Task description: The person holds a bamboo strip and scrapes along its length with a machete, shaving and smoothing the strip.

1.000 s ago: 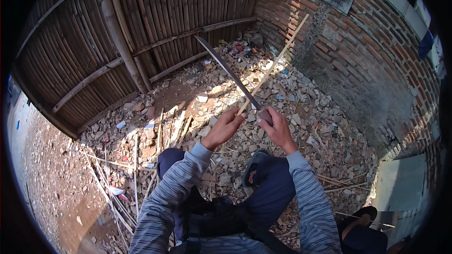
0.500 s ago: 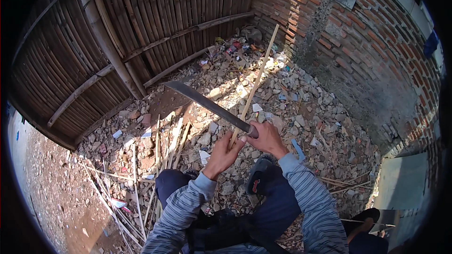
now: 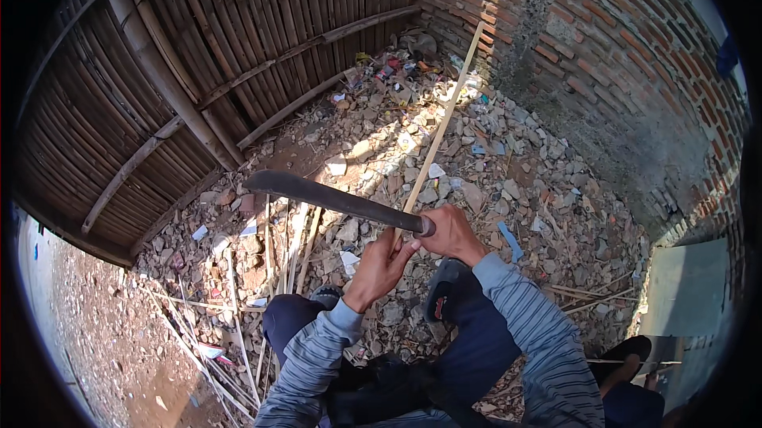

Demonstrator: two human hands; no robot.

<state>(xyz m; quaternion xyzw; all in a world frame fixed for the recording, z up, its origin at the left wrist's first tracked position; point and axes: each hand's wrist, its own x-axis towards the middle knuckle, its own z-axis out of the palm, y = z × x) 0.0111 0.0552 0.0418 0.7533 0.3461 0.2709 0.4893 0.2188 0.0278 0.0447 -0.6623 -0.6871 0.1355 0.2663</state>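
Observation:
My right hand [image 3: 452, 233] is wrapped round the handle of a machete [image 3: 333, 199], whose long dark blade reaches out to the left. The blade crosses a long pale bamboo strip [image 3: 444, 122] close to its near end. My left hand [image 3: 379, 267] pinches that near end between thumb and fingers, just under the base of the blade. From there the strip slants away toward the brick wall. Both hands are close together, and my left thumb comes near the right hand's fingers. Whether the edge has cut into the strip is hidden.
Rubble [image 3: 373, 158] covers the ground. More bamboo strips [image 3: 295, 245] lie left of my knees, others [image 3: 591, 293] at the right. A bamboo-slat wall [image 3: 262, 15] stands at the back left, a brick wall [image 3: 635, 71] at the right. Part of another person [image 3: 635, 400] shows at lower right.
The machete's blade has turned, with its tip lower and farther left and more of its flat side showing. The strip's far end has shifted slightly up and right. Both hands keep their hold.

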